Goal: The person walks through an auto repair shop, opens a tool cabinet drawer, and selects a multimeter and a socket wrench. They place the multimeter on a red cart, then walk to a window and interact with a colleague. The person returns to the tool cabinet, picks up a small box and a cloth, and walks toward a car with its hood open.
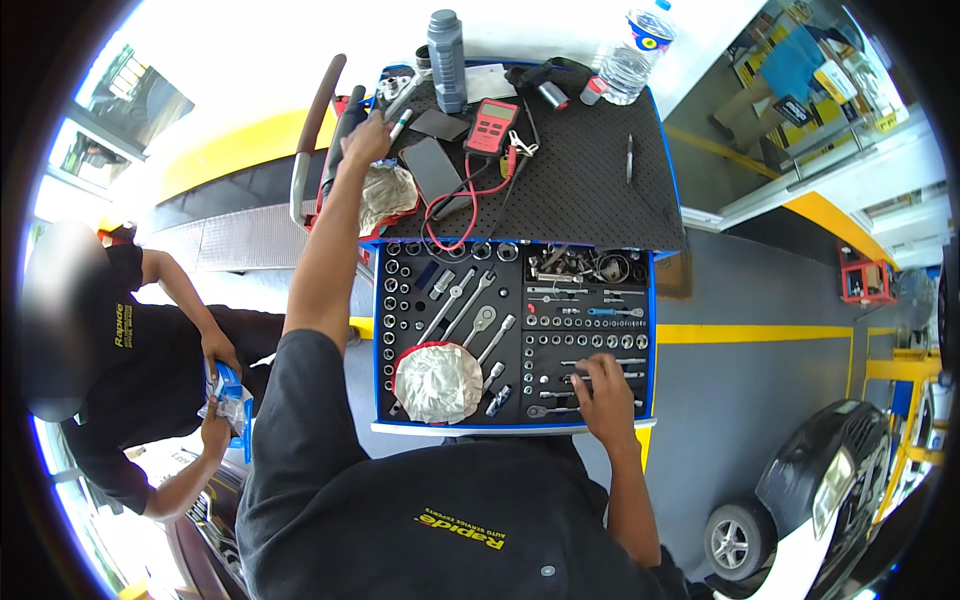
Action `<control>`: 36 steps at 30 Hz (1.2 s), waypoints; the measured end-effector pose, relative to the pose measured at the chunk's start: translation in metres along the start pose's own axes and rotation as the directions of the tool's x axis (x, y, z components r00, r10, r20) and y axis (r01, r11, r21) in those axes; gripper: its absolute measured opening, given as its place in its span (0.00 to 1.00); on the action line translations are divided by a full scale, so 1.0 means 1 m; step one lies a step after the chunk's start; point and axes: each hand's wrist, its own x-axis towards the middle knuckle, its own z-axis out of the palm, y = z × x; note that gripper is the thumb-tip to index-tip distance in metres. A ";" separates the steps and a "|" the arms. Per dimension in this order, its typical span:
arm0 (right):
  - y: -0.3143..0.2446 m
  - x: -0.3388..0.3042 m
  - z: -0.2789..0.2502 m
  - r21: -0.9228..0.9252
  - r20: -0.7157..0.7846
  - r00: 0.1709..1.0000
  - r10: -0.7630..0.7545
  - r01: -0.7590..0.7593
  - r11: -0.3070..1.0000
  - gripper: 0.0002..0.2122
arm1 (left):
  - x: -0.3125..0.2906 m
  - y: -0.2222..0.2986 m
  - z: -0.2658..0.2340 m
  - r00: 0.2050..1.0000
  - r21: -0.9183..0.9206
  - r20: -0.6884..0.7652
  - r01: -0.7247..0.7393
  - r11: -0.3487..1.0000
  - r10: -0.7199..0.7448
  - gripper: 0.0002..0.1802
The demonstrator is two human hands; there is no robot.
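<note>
Stretched to the far left of the cart's black mat, my left hand (368, 140) has its fingers closed at the lower end of a long silver metal tool (402, 98). A pale marker-like stick (400, 126) lies right beside those fingers. My right hand (602, 400) hovers over the right side of the open tool drawer (512, 400), fingers apart and slightly bent, just above slim extension bars (592, 363). Sockets, ratchets and long handles sit in the drawer's cut-outs. A round silver-topped, red-rimmed item (438, 383) rests on the drawer's left part.
On the mat stand a grey bottle (447, 62) and a water bottle (636, 58), with a red meter (492, 126), its leads and a pen (630, 158). At left a co-worker (130, 330) holds a blue package (232, 400). A car (820, 480) stands lower right.
</note>
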 end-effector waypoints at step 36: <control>-0.062 -0.006 -0.219 0.760 -0.596 0.662 0.454 0.647 0.054 0.23 | -0.532 0.289 -0.119 0.752 -0.846 0.394 0.072 0.529 0.528 0.18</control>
